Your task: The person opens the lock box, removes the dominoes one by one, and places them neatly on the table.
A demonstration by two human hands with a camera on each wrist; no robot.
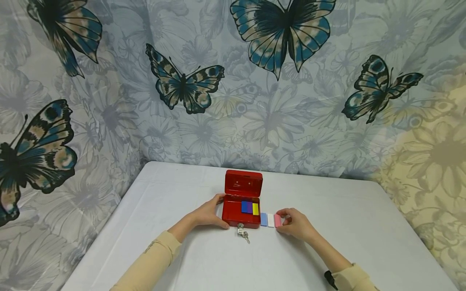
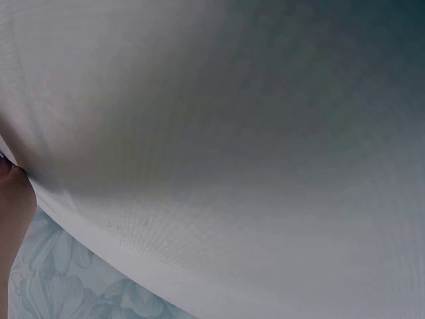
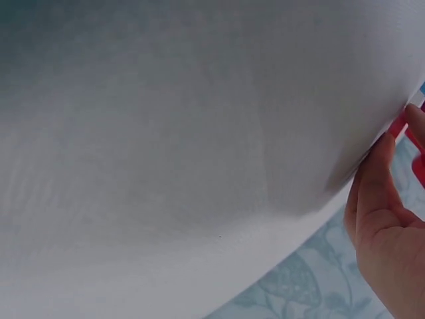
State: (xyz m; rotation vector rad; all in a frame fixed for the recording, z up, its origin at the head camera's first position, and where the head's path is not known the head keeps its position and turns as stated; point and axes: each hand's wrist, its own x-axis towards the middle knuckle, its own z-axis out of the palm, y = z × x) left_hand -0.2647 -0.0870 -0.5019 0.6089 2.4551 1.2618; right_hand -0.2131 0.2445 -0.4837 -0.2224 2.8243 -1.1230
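A small red metal cash box (image 1: 233,218) stands on the table, its lid (image 1: 243,184) raised. Inside, toward the right, lie a blue block (image 1: 244,207), a purple block (image 1: 249,207) and a yellow block (image 1: 255,209). My left hand (image 1: 207,212) grips the box's left side, thumb at the front corner and fingers at the back. To the right of the box, a light blue block (image 1: 263,219) and a white block (image 1: 270,220) lie side by side. Beside them my right hand (image 1: 296,224) pinches a pink block (image 1: 278,220) between thumb and fingers. The left wrist view shows only part of the left hand (image 2: 13,219).
Keys (image 1: 245,235) hang from the lock (image 1: 240,227) at the front of the box. A white cloth (image 1: 309,262) covers the table. Behind it hangs a butterfly-patterned backdrop (image 1: 218,133).
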